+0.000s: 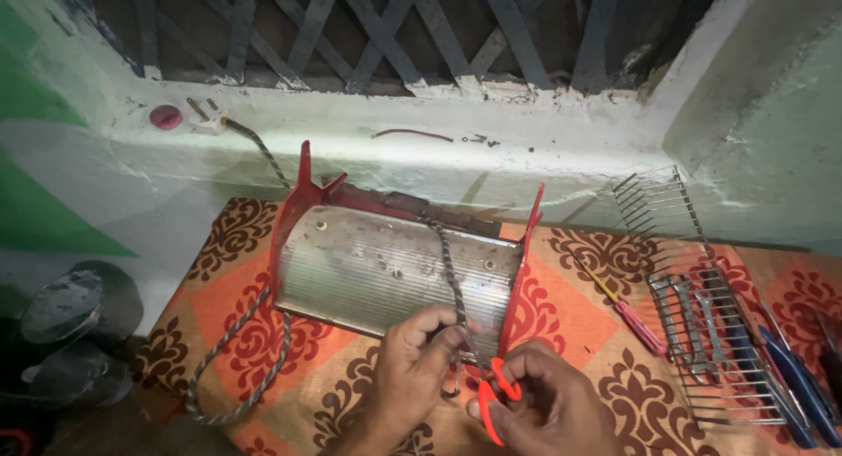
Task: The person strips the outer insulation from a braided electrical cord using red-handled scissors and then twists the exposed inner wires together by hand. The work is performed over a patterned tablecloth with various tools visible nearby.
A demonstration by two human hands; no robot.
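Both hands are working at the near edge of one red heater.

From the head view, the left hand [412,368] is pinching the braided cord [449,272] with curled fingers, while the right hand [548,403] is gripping one pair of red-handled scissors [493,395]. The heater [395,267] is lying on the patterned surface [570,307], with one screwdriver [627,311] and one wire grille [702,316] lying to its right.

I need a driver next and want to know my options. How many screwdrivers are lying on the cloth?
1: a screwdriver with a pink handle, on the patterned cloth between the red heater and the wire grill. Others may be hidden under the grill.
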